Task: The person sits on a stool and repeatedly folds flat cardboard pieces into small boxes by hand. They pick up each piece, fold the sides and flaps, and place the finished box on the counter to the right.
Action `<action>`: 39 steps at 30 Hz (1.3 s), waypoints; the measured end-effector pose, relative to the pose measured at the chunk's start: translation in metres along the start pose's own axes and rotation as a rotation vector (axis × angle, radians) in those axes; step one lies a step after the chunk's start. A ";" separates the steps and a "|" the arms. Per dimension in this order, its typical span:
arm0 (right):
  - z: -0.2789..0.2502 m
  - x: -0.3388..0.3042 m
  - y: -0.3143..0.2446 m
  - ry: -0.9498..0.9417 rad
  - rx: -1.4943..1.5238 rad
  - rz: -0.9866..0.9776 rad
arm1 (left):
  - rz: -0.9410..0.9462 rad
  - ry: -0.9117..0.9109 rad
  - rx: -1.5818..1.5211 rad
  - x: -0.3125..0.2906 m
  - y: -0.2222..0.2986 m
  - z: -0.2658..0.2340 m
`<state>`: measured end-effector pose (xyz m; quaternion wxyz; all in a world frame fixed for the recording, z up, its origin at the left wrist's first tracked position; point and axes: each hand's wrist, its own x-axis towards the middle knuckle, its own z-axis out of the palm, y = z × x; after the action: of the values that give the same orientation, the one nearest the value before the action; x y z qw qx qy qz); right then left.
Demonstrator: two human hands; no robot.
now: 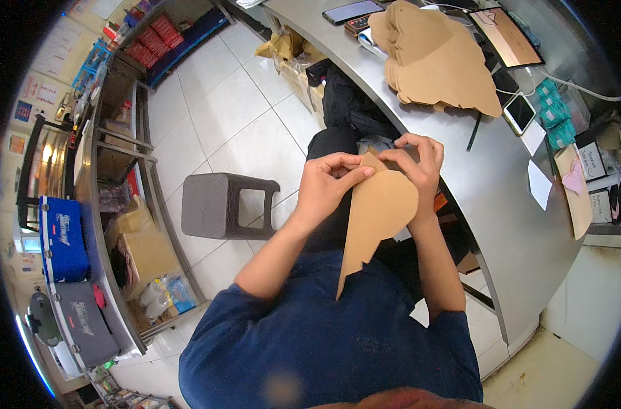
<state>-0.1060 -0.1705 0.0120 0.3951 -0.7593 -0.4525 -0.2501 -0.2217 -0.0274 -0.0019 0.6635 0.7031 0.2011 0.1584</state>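
Over my lap I hold a flat brown cardboard cutout [378, 208], rounded on its right side, with a notched lower edge that runs down to a long point. My left hand [329, 185] pinches its top corner between thumb and fingers. On the other side, my right hand [421, 170] grips the top and right edge with bent fingers; its thumb is hidden behind the cardboard. To the right, on the metal table [522, 252], lies a thick stack of similar brown cardboard cutouts [436, 58].
A dark plastic stool [207, 206] stands on the tiled floor to my left. The table also carries a white phone [520, 113], a tablet [507, 35], a dark phone [353, 11] and teal packets [554, 112]. Metal shelving with a blue cooler box [66, 238] lines the left side.
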 end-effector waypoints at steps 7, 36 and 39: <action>-0.010 -0.038 -0.004 -0.479 0.980 0.652 | 0.141 0.344 -0.015 0.007 -0.023 -0.020; 0.070 -0.062 0.013 -0.444 0.813 0.949 | -0.060 0.486 -0.153 0.025 -0.109 -0.035; 0.081 -0.083 0.020 -0.532 0.869 0.935 | -0.210 0.499 -0.702 0.031 -0.113 -0.045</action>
<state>-0.1254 -0.1497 -0.1019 0.6054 -0.6829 -0.2186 0.3454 -0.2246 0.0316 -0.1124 0.8055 0.3512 0.3597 0.3137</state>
